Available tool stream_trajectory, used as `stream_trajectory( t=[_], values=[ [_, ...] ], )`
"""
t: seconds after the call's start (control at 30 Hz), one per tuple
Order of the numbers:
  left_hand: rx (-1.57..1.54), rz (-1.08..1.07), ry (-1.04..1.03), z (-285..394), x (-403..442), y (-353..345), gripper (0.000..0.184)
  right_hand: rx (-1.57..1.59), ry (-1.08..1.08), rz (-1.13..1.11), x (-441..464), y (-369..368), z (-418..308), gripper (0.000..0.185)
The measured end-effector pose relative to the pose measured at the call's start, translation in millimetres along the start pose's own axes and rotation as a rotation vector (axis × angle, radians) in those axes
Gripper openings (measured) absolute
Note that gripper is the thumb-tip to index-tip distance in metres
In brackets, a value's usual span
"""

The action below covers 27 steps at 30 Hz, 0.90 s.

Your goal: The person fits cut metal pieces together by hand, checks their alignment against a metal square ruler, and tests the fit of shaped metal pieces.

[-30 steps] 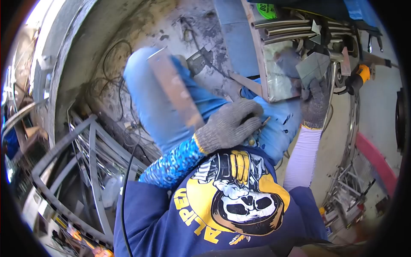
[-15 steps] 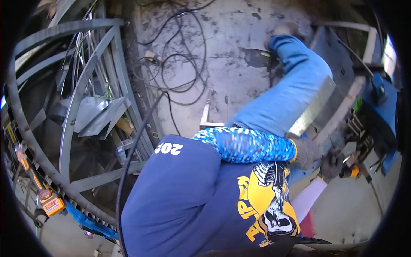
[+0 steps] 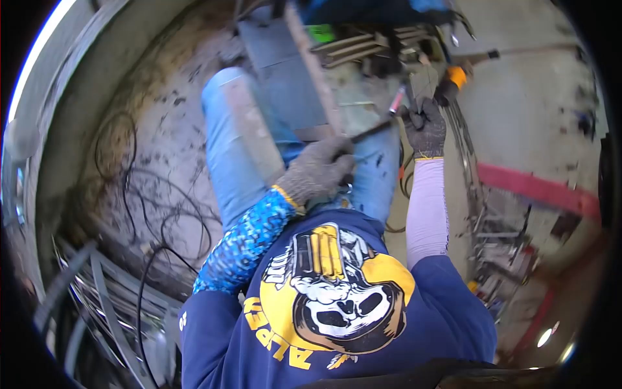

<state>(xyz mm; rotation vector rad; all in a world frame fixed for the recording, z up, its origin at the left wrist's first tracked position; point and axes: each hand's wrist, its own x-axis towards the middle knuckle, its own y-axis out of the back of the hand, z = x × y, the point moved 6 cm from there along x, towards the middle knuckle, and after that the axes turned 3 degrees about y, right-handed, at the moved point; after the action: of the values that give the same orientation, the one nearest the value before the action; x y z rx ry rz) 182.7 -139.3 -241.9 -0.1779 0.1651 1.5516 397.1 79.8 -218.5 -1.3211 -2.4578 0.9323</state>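
Observation:
My left hand (image 3: 319,170), in a grey knit glove, is closed over my lap. A dark narrow bar (image 3: 374,131) runs from its fingertips toward my right hand, blurred by motion. My right hand (image 3: 427,133), gloved too, is raised at the right, its fingers closed on the lower edge of a thin metal plate (image 3: 424,79). A small pink and white item (image 3: 397,100) shows just left of those fingers; what bears it is unclear. Across my left thigh lies a flat metal strip (image 3: 249,123).
Metal tubes (image 3: 356,48) and a clear-topped surface (image 3: 356,107) are ahead. A yellow and black tool (image 3: 453,83) lies beyond my right hand. Cables (image 3: 162,194) coil on the left floor near a metal frame (image 3: 110,305). A red beam (image 3: 538,189) stands right.
The view swung left and came back. Against the oldest frame, the plate in my right hand is turned more edge-on, and the dark bar now spans between my hands.

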Motion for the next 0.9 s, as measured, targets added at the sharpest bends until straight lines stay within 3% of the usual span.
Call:
stream_trajectory(
  t=[0.07, 0.23, 0.33, 0.37, 0.43, 0.63, 0.67, 0.7, 0.73, 0.77, 0.9],
  values=[
    [0.042, 0.017, -0.043, -2.9, 0.3, 7.2, 0.025, -0.065, 0.179, 0.297, -26.6, -8.5, -36.1, 0.01],
    [0.069, 0.192, -0.176, -1.9, -13.8, 32.6, 0.016, -0.03, 0.376, 0.475, -124.6, 58.3, -56.7, 0.008],
    [0.368, 0.307, -0.159, 19.5, -18.5, 57.3, 0.02, -0.077, 0.485, 0.621, -195.1, 117.1, -62.9, 0.007],
    [0.639, 0.37, -0.203, 26.5, -17.3, 64.7, 0.02, -0.043, 0.491, 0.655, -221.5, 129.5, -62.6, 0.007],
    [0.793, 0.391, -0.167, 9.7, -22.9, 91.8, 0.019, -0.047, 0.577, 0.909, -267.3, 143.7, -52.5, 0.007],
    [1.194, 0.191, -0.092, 11.5, -15.7, 66.6, 0.017, 0.152, 0.567, 1.088, -354.2, 223.7, 21.7, 0.008],
    [1.239, 0.19, -0.092, 2.7, -15.1, 67.5, 0.017, 0.246, 0.598, 1.076, -359.3, 229.1, 29.6, 0.01],
    [1.226, 0.18, -0.11, 0.4, -14.5, 63.7, 0.017, 0.278, 0.621, 0.884, -361.9, 240.8, 36.0, 0.01],
    [1.22, 0.159, -0.072, 1.4, -15.1, 60.2, 0.017, 0.293, 0.65, 0.843, -359.5, 236.6, 31.9, 0.01],
    [1.215, 0.151, -0.04, 2.6, -13.0, 56.6, 0.017, 0.275, 0.65, 1.095, -355.9, 221.4, 23.4, 0.006],
    [1.23, 0.114, 0.03, 2.0, -12.8, 51.7, 0.021, 0.302, 0.73, 1.089, -382.5, 245.2, 15.5, 0.008]
  ],
)
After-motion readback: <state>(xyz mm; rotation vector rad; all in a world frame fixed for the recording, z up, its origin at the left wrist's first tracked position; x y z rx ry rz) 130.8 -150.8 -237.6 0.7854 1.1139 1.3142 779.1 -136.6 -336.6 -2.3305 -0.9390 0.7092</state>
